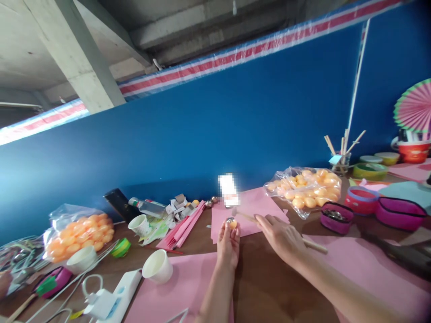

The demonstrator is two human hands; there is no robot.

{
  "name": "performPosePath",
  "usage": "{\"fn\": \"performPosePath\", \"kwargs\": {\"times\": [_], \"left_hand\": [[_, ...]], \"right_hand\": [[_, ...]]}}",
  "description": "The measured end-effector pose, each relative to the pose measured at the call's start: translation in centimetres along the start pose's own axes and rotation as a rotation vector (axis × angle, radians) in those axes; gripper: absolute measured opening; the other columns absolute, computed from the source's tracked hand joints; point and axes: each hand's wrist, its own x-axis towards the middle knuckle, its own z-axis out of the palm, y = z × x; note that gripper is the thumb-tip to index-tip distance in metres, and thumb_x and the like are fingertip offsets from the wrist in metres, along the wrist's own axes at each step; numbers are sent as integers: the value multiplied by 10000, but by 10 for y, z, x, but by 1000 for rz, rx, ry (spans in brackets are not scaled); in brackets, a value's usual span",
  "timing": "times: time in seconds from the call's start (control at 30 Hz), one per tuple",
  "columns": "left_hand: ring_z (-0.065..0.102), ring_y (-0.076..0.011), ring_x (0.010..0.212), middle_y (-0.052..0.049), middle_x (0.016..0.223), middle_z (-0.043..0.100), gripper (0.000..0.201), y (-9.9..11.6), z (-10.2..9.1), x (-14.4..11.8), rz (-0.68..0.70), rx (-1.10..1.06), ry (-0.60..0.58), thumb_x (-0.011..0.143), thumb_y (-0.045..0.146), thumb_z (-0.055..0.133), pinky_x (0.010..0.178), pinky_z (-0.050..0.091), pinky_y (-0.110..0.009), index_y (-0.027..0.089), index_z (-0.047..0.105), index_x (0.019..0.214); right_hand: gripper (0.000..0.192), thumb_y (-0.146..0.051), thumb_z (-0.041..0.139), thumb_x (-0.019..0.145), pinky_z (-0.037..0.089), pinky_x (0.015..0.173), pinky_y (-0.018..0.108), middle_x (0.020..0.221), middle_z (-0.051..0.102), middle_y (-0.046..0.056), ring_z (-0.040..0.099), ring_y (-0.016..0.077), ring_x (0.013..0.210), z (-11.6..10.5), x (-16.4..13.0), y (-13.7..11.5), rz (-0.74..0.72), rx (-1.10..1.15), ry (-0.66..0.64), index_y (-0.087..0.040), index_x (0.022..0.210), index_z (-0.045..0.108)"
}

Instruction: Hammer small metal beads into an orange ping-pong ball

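My left hand pinches a small orange ball with a shiny metal piece on top, held upright over the brown table. My right hand grips a wooden-handled hammer; its head sits just above and beside the ball. A pink paper sheet lies behind both hands.
Two plastic bags of orange balls lie right and left. White paper cups, a power strip, folded pink paper, magenta pouches, bowls, a jar of sticks and a blue wall surround the spot.
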Motion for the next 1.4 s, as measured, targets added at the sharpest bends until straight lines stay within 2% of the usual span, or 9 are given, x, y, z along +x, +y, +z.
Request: {"fn": "performPosePath", "kwargs": {"times": [0.17, 0.37, 0.5, 0.6, 0.73, 0.93, 1.1, 1.23, 1.4], "left_hand": [[638, -126, 779, -34, 798, 659, 125, -1, 0, 1, 27, -7, 5, 735, 167, 594, 807, 486, -255, 175, 581, 859], [630, -150, 836, -51, 836, 660, 136, -1, -2, 3, 31, -14, -13, 745, 198, 583, 816, 485, -272, 168, 589, 877], [633, -134, 813, -42, 836, 661, 152, -1, -3, 4, 36, -6, -29, 733, 186, 596, 832, 477, -270, 174, 591, 884], [629, -139, 827, -45, 836, 659, 166, 1, -3, 3, 27, -24, -39, 734, 201, 594, 838, 473, -276, 178, 589, 899], [627, -144, 838, -47, 855, 654, 230, 2, -3, 2, 16, -10, -41, 752, 200, 571, 804, 484, -269, 208, 562, 981], [624, -142, 820, -79, 882, 642, 230, 2, -1, 1, 1, -80, -30, 757, 201, 565, 757, 498, -252, 167, 567, 985], [626, -108, 734, -38, 844, 635, 270, 1, 1, 0, 14, -51, -44, 721, 161, 608, 660, 503, -190, 195, 576, 987], [623, -103, 707, -35, 806, 632, 279, 1, 4, -3, -1, -38, -65, 716, 153, 612, 659, 504, -194, 184, 580, 991], [626, -110, 707, -52, 833, 639, 166, 1, 3, -1, 8, -45, -3, 724, 165, 605, 669, 506, -213, 161, 591, 889]], "right_hand": [[321, -251, 337, 874, 322, 489, 223, 796, 593, 34, 555, 149, 685, -2, -4, -14, -37, 27, -5, -296, 1178, 431], [318, -259, 307, 886, 313, 494, 222, 809, 596, 50, 562, 149, 679, -8, -2, -13, -11, 30, -14, -260, 1175, 440], [304, -265, 314, 883, 296, 476, 218, 774, 596, 33, 561, 146, 645, -9, -3, -14, -14, 13, -40, -283, 1152, 456], [314, -261, 309, 885, 313, 490, 216, 793, 601, 38, 567, 147, 670, -6, -3, -15, 1, 34, -9, -273, 1166, 451], [305, -274, 323, 885, 320, 498, 214, 788, 606, 41, 570, 142, 665, -1, -4, -14, 5, 26, 1, -268, 1154, 467], [298, -266, 335, 889, 326, 508, 195, 783, 605, 28, 573, 118, 686, -1, -4, -11, -7, 22, 46, -253, 1153, 471], [302, -270, 344, 889, 314, 491, 193, 781, 608, 19, 581, 115, 681, -2, -3, -8, 42, -4, 77, -253, 1168, 460], [299, -268, 342, 892, 320, 495, 185, 785, 614, 23, 583, 111, 669, -5, -3, -10, -23, 11, 39, -257, 1162, 469], [306, -271, 340, 892, 334, 510, 184, 794, 616, 29, 586, 111, 694, -2, -3, -10, 6, 26, 81, -239, 1169, 467]]}}
